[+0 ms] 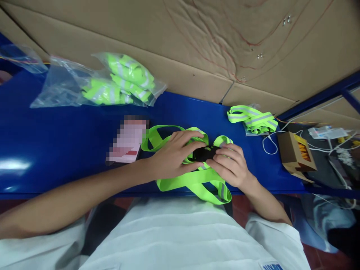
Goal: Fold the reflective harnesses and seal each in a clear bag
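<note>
A fluorescent yellow-green reflective strap (pixel 182 181) with grey stripes lies in loops on the blue table, some of it hanging at the front edge. A small black piece (pixel 206 154) is in the middle of the loops, between my hands. From the left, my left hand (pixel 178 154) straddles the black piece, thumb on the near side and fingers on the far side. My right hand (pixel 232 165) has its fingers bent over the black piece's right end, beside a strap loop. Its underside is hidden, and I cannot tell whether it is a buckle or a case.
A pink-topped box (pixel 128 142), partly blurred, stands left of the strap. Clear bags of folded straps (pixel 126 80) lie at the back left. Another strap bundle (pixel 254 119) is at the back right, near an open cardboard box (pixel 295 153) and white cables (pixel 270 144).
</note>
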The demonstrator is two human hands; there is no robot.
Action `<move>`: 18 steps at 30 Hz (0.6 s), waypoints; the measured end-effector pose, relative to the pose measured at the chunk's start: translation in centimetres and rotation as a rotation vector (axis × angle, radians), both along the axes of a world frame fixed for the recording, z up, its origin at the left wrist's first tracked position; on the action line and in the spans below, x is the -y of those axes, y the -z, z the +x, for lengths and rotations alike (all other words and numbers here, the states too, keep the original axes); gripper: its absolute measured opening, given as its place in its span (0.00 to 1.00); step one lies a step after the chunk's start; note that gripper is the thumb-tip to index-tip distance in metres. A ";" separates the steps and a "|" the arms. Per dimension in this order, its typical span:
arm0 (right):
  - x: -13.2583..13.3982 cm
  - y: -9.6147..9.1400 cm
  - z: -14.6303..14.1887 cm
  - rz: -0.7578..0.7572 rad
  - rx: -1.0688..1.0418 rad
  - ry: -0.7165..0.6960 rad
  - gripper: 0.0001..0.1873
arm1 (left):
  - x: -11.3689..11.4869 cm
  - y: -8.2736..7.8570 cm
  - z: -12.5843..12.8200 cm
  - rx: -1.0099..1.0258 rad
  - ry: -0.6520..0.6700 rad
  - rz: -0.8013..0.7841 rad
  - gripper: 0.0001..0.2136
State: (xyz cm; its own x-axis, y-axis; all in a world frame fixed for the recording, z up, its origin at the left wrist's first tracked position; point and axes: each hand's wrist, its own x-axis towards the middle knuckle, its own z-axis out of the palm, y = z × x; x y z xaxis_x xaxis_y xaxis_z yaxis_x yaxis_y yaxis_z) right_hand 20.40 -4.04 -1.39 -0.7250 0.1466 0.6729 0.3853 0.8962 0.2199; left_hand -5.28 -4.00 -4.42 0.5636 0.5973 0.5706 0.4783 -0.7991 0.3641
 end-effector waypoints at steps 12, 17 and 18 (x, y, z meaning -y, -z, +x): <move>0.3 0.3 -0.9 0.145 0.119 -0.045 0.07 | 0.0 0.2 -0.2 0.094 0.092 -0.207 0.13; 0.3 0.3 -1.0 0.147 0.139 -0.052 0.08 | -0.3 0.0 -0.1 0.135 0.160 -0.304 0.13; 0.3 0.3 -0.9 0.149 0.141 -0.053 0.08 | -0.3 -0.1 -0.1 0.141 0.171 -0.324 0.12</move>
